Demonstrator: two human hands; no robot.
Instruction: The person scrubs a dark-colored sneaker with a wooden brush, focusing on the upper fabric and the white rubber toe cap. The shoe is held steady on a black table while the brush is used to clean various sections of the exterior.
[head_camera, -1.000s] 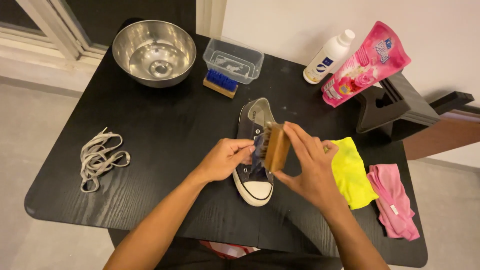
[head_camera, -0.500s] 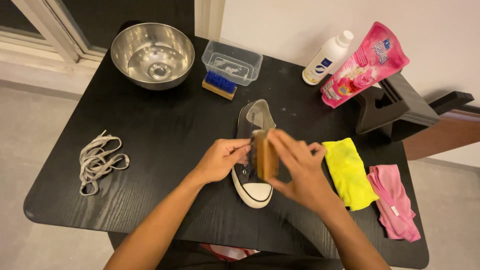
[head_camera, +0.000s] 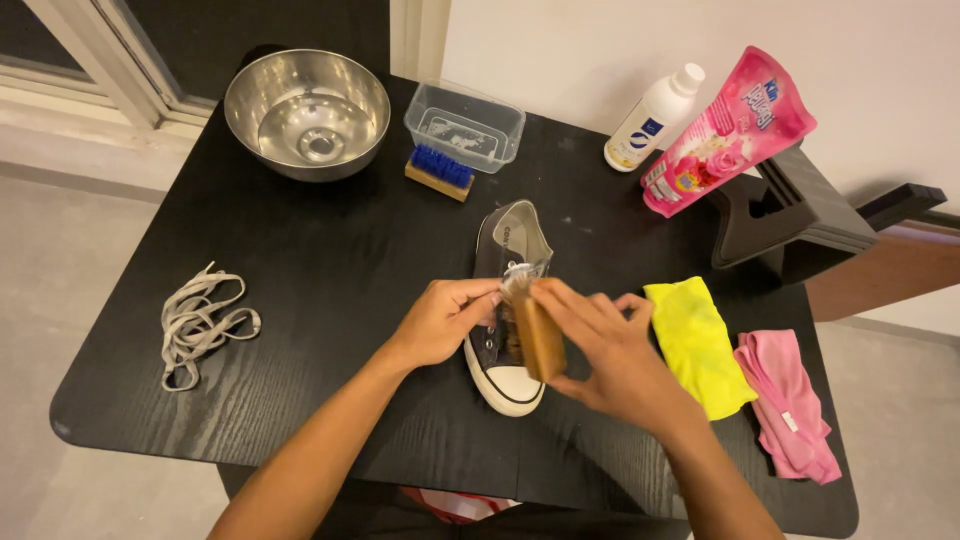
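A dark canvas sneaker (head_camera: 508, 250) with a white toe cap lies on the black table (head_camera: 300, 280), toe toward me and without laces. My left hand (head_camera: 445, 320) grips its left side near the eyelets. My right hand (head_camera: 600, 350) holds a wooden brush (head_camera: 537, 335) on edge over the middle of the shoe, bristles against it. The shoe's middle is hidden behind the brush and fingers.
A steel bowl (head_camera: 307, 112) stands far left, beside a clear plastic tub (head_camera: 465, 125) and a blue-bristled brush (head_camera: 440, 172). A white bottle (head_camera: 655, 115) and pink pouch (head_camera: 725, 130) lie far right. Yellow cloth (head_camera: 697, 345) and pink cloth (head_camera: 787, 405) rest right; grey laces (head_camera: 200, 320) left.
My right hand with the brush has shifted left and toward the toe along the shoe. My left hand keeps its grip on the sneaker.
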